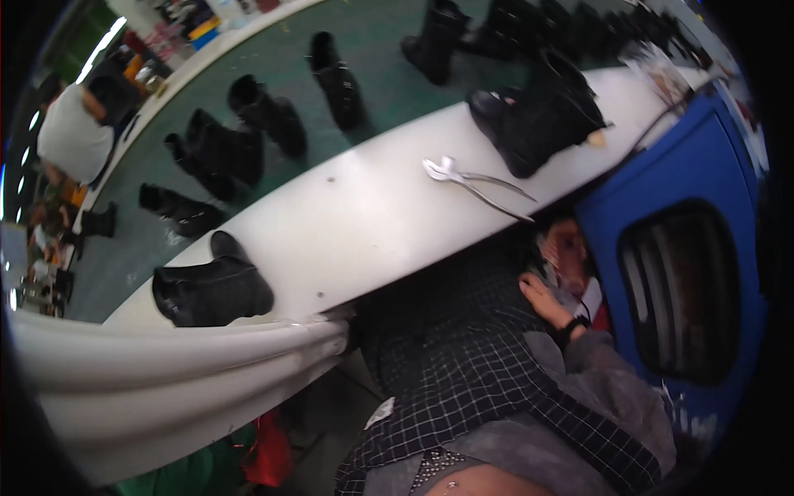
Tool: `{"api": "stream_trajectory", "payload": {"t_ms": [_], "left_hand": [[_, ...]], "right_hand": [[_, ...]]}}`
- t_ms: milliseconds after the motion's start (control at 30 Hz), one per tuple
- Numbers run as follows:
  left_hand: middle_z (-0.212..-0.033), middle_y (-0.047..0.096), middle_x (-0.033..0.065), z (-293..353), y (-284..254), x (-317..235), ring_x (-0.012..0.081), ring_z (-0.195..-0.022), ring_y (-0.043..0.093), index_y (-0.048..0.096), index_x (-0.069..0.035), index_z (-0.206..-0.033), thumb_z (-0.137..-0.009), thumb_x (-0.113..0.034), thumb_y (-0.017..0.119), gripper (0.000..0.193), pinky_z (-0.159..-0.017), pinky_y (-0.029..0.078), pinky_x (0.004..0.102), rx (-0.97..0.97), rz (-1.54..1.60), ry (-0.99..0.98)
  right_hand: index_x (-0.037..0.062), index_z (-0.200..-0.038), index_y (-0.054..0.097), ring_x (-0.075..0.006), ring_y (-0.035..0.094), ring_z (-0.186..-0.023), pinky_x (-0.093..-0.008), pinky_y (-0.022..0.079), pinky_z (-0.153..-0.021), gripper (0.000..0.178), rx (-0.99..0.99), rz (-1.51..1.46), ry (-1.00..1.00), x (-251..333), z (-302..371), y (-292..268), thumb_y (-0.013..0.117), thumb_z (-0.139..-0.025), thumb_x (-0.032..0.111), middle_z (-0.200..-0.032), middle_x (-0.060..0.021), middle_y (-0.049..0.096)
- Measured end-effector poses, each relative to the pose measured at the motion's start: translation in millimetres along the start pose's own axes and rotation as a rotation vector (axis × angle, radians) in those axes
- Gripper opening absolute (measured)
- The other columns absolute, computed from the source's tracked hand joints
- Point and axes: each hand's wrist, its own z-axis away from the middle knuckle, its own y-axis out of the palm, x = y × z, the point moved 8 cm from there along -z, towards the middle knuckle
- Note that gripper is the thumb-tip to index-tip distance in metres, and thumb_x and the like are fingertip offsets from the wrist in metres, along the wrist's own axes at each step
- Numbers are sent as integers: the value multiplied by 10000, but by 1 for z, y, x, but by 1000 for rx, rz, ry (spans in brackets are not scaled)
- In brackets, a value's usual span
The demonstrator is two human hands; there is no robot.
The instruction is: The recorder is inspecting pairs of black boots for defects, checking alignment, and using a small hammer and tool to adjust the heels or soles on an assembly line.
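Note:
My right hand (546, 302) reaches down between the white table and a blue machine housing, with a dark band at its wrist. Beside it, in the shadowed gap, is a reddish-brown object (567, 252) whose kind I cannot make out. The fingers are partly hidden and small, so whether they hold anything does not show. My left hand is out of sight. Metal pincers (475, 186) lie on the white table (364, 215) with their handles apart. A black boot (542, 116) stands at the table's right part, and another black boot (215, 289) lies on its left end.
Several black boots (335, 83) stand along a green surface (273, 50) beyond the table. The blue housing (604, 207) with a dark window closes off the right side. A white curved panel (182, 355) is at the lower left. A person (74, 132) is at the far left.

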Motion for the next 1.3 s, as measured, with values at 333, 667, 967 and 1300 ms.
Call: {"api": "stream_trajectory", "payload": {"t_ms": [333,667,967,1300], "left_hand": [[-1146,640,148,-1,11,-42,246,-1065,605,589,-31,-1213,-925,-247,584,360,-884,479,366,31,-120,-22],[-1130,643,157,5,14,-56,267,-1057,609,593,-34,-1204,-923,-247,568,354,-885,483,375,2,-173,-28],[-1116,647,165,13,17,-58,286,-1050,612,597,-37,-1196,-920,-248,553,350,-886,485,383,-44,-174,-40],[-1100,651,174,20,20,-56,307,-1042,616,601,-40,-1187,-918,-248,537,346,-887,489,393,-75,-156,-36]], "right_hand": [[-13,-1293,499,-424,525,-1125,-442,435,-950,416,247,309,166,-104,66,32,470,-951,223,-1249,-242,530],[82,-900,679,-343,650,-898,-449,506,-755,239,555,864,3,-209,91,58,578,-820,284,-917,-165,680],[68,-916,690,-313,657,-921,-421,510,-779,244,715,780,255,-215,114,4,592,-815,267,-936,-151,692],[52,-934,703,-280,665,-947,-389,514,-807,252,786,707,342,-180,114,-47,608,-810,249,-958,-137,705]]}}
